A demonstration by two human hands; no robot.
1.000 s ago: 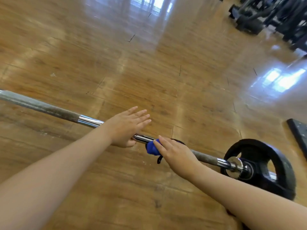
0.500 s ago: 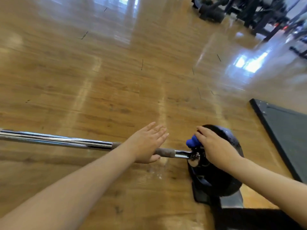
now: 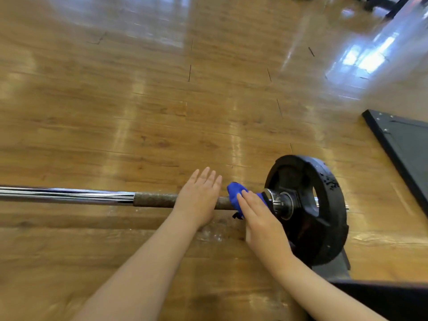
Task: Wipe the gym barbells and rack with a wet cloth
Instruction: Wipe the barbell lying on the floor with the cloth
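Observation:
A barbell lies across the wooden floor, chrome at the left and rough brown toward the right. A black weight plate sits on its right end. My left hand rests flat on the rough part of the bar, fingers straight. Just to its right, my right hand holds a blue cloth wrapped over the bar, close to the collar. The thumb of that hand is hidden.
A dark floor mat lies at the right edge. A grey stand base sits under the plate, with a black surface at the bottom right. Shiny wooden floor stretches beyond the bar.
My right hand and the cloth have slid a little left from the collar onto the rough bar. My left hand stays flat on the bar. The view has shifted.

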